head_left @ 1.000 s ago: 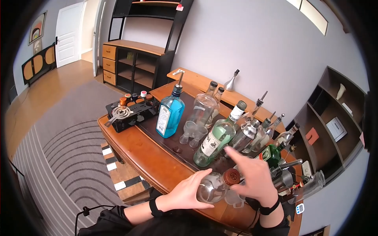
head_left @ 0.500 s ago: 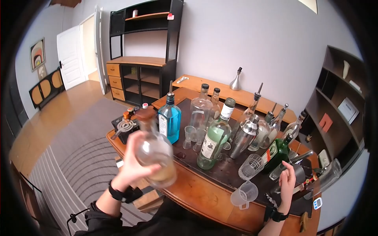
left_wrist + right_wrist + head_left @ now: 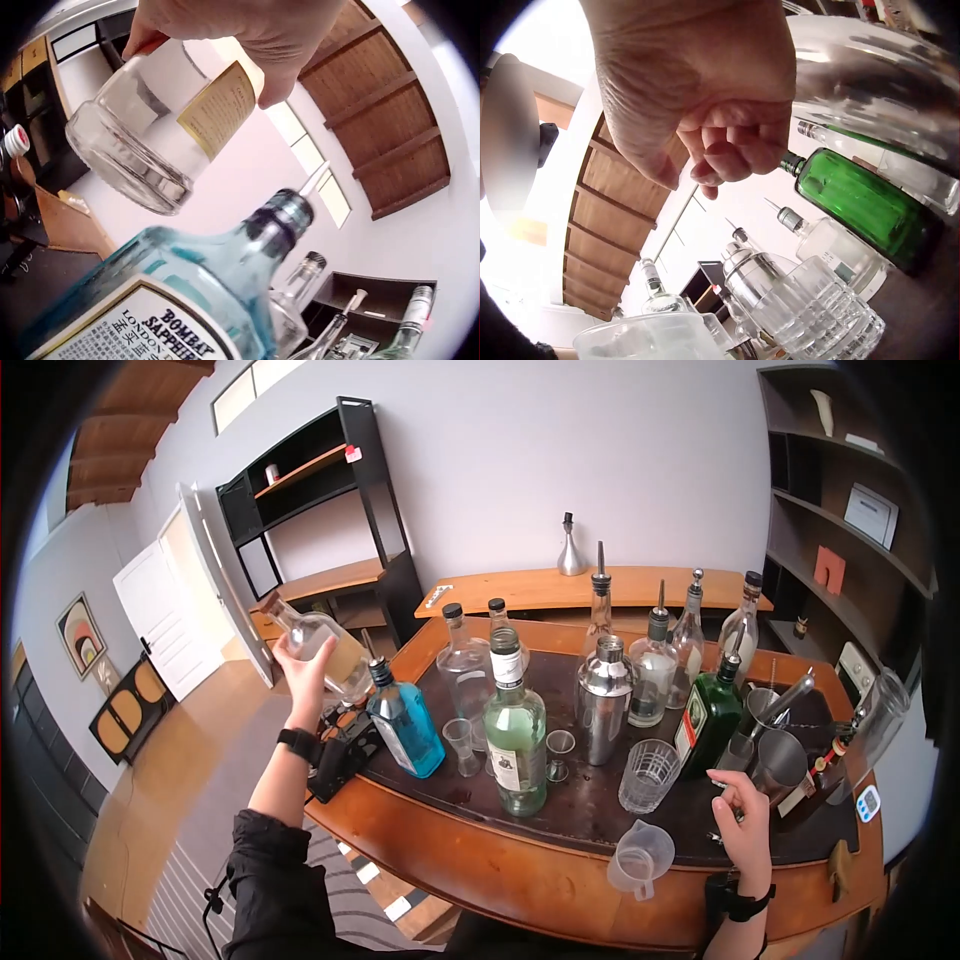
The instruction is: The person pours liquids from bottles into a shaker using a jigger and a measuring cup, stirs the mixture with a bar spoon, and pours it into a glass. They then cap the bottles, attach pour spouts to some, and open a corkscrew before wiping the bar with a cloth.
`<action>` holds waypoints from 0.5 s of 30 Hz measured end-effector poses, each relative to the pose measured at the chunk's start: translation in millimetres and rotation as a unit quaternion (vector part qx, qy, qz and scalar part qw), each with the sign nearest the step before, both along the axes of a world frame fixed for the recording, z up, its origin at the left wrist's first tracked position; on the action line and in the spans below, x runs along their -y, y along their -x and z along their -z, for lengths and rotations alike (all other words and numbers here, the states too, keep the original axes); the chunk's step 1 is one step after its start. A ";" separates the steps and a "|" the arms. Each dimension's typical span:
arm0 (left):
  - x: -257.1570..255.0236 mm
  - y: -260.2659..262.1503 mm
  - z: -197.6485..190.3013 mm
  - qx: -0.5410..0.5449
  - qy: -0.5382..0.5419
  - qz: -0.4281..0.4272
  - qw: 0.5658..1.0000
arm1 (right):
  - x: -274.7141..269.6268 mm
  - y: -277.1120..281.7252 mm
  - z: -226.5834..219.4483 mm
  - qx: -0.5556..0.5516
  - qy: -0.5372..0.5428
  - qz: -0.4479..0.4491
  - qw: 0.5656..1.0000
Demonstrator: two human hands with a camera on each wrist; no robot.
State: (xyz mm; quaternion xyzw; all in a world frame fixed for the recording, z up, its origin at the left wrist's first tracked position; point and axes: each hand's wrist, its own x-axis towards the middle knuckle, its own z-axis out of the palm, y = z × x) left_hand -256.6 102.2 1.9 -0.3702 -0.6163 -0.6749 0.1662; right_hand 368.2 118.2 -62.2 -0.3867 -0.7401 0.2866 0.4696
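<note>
Clear glass bottle held aloft in the left hand, beside the blue Bombay Sapphire bottle and over the black caddy at the table's left edge. Grasp: fingers and thumb wrapped about the neck and shoulder, brown stopper up and leftward, base angled down to the right. The base is left free by this hold, presumably so that it can be kept clear of the crowded glassware. Right hand released: fingers loosely bent, nothing held, poised near the right front corner, apparently idle. Pourers are fitted to several bottles, probably for controlled flow; the steel cocktail shaker is stood among them, likely for easy reach. Cut-glass tumbler and translucent measuring jug are set near the front edge, the jug on the orange-brown border, perhaps for convenience. Materials: mirror-smooth steel on the shaker, tapered; crosshatched facets on the tumbler; thick, rounded base on the raised bottle, with a cream, gold-edged label. Blue glass flat-sided; green bottle squarish, orange-labelled. Table glossy at the border, dark and scuffed inside. Any liquid level in the raised bottle cannot be told.
</note>
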 end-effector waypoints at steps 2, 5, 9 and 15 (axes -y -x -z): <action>-28.9 6.5 10.5 0.058 0.003 0.007 0.998 | 3.3 1.5 -3.2 0.004 0.003 0.004 1.000; -61.9 10.8 27.4 0.085 0.022 0.063 0.994 | 5.7 2.2 -7.5 0.018 -0.011 0.006 1.000; -92.0 30.8 57.1 0.094 0.084 0.117 0.985 | 5.5 1.5 -5.8 0.027 -0.024 -0.005 0.999; -83.4 18.0 58.5 0.119 0.137 0.250 0.951 | 5.8 4.5 -8.3 0.040 -0.013 -0.003 0.999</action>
